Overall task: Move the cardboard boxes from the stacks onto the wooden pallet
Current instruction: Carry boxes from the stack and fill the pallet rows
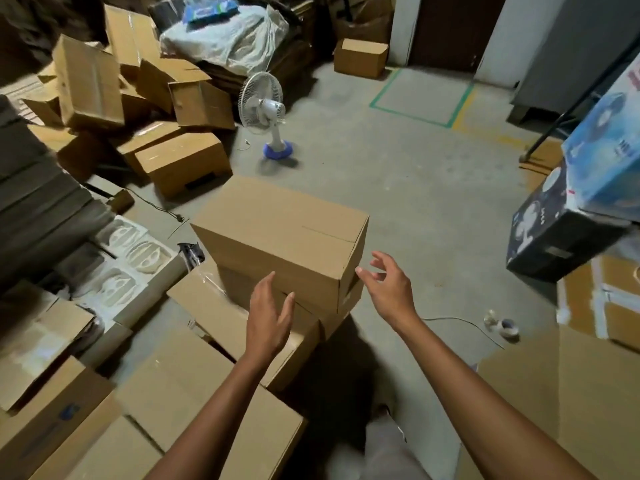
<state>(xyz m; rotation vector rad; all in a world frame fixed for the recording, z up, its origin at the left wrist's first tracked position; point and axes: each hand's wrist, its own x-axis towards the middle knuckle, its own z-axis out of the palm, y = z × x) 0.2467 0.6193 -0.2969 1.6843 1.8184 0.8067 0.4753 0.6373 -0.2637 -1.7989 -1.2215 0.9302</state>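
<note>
A closed brown cardboard box sits on top of another box in the middle of the view. My left hand hovers in front of its near face, fingers straight, holding nothing. My right hand is spread beside the box's right end, fingers relaxed, not touching it as far as I can see. More cardboard boxes lie low at the front left. No wooden pallet shows in this view.
A jumbled pile of boxes fills the back left. A white fan with a blue base stands on the concrete floor. Printed blue and black cartons overhang at right. Tape rolls and a cable lie on the floor at right.
</note>
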